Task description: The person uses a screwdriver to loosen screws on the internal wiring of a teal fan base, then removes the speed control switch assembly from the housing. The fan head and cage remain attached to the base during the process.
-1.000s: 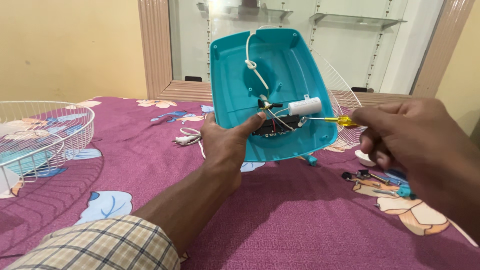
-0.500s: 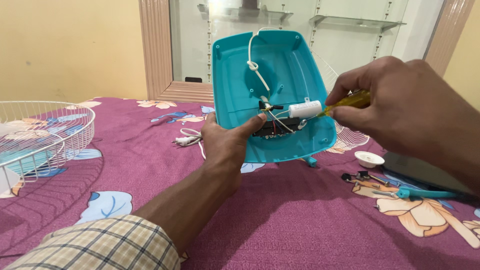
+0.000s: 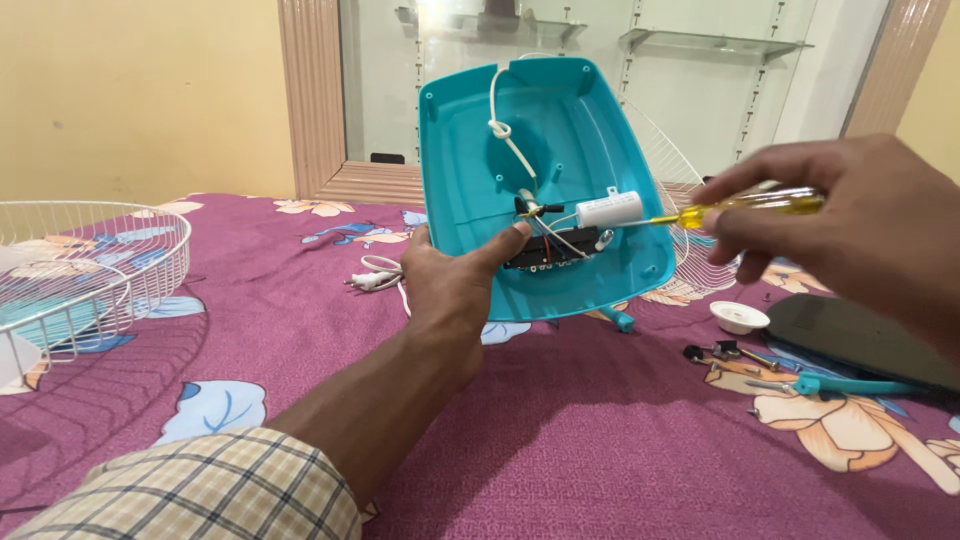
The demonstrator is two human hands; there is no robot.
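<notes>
My left hand (image 3: 455,285) grips the lower left edge of an upturned teal plastic fan base (image 3: 560,140), held upright on the bed with its hollow inside facing me. Inside it sit a white cylindrical capacitor (image 3: 608,210), a black circuit strip (image 3: 545,260) with thin wires, and a knotted white cord (image 3: 505,135). My right hand (image 3: 850,225) holds a yellow-handled screwdriver (image 3: 745,205), its shaft pointing left toward the capacitor and a screw in the base.
A white wire fan guard (image 3: 80,270) lies at the left on the purple floral bedsheet (image 3: 600,450). At the right lie a small white cap (image 3: 739,317), loose screws (image 3: 720,352), teal-handled pliers (image 3: 850,385) and a dark flat object (image 3: 860,335). A white plug (image 3: 375,278) rests behind my left hand.
My right hand rose from the bedsheet at the right and now holds the screwdriver level, tip at the capacitor area. My left hand and the teal base stayed put.
</notes>
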